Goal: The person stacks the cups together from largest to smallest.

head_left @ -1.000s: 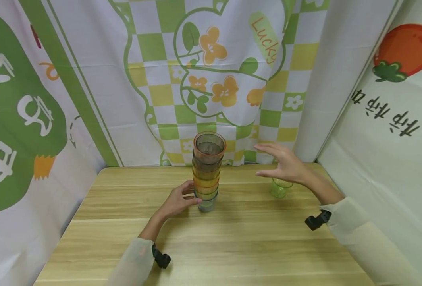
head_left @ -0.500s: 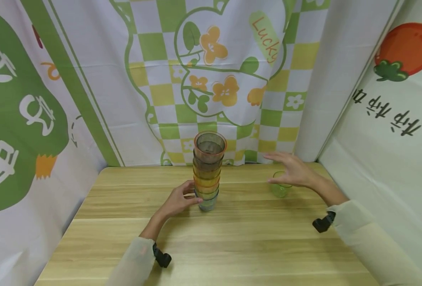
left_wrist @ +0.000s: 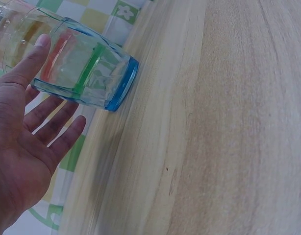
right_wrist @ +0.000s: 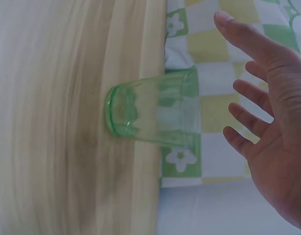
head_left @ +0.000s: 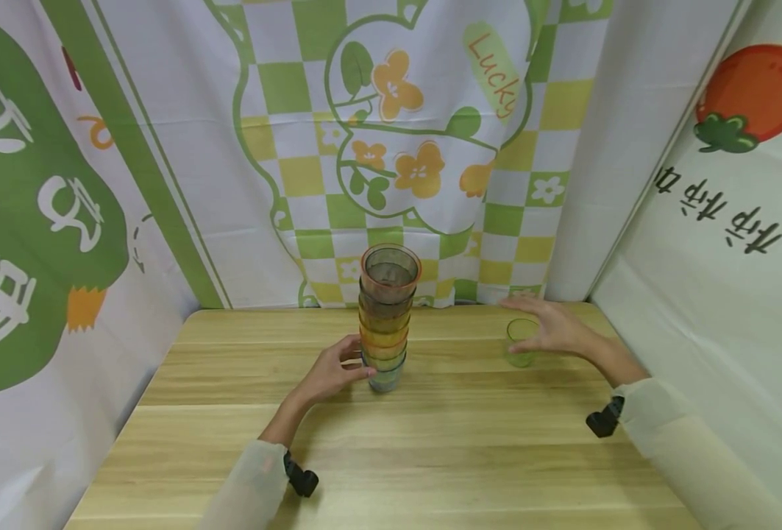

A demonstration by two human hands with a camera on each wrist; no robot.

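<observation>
A tall stack of colored clear cups (head_left: 385,324) stands upright on the wooden table, grey and orange-rimmed at the top, blue at the bottom. Low on its left side, my left hand (head_left: 327,374) holds it, thumb in front and fingers around behind. From the left wrist, the thumb lies across the blue cup (left_wrist: 91,68), and the little finger sticks out loosely. A single green cup (right_wrist: 150,110) stands upright to the right. My right hand (head_left: 552,327) is beside it, fingers spread, thumb overlapping the cup in the head view. In the right wrist view, a gap separates hand and cup.
The wooden table (head_left: 430,456) reaches back to a checkered green-and-yellow curtain (head_left: 417,206). Printed cloth walls stand on the left (head_left: 46,221) and right (head_left: 715,294). The green cup is near the table's back right part.
My right hand has moved right and down to the green cup, its fingers staying spread. The left hand and the stack have stayed in place.
</observation>
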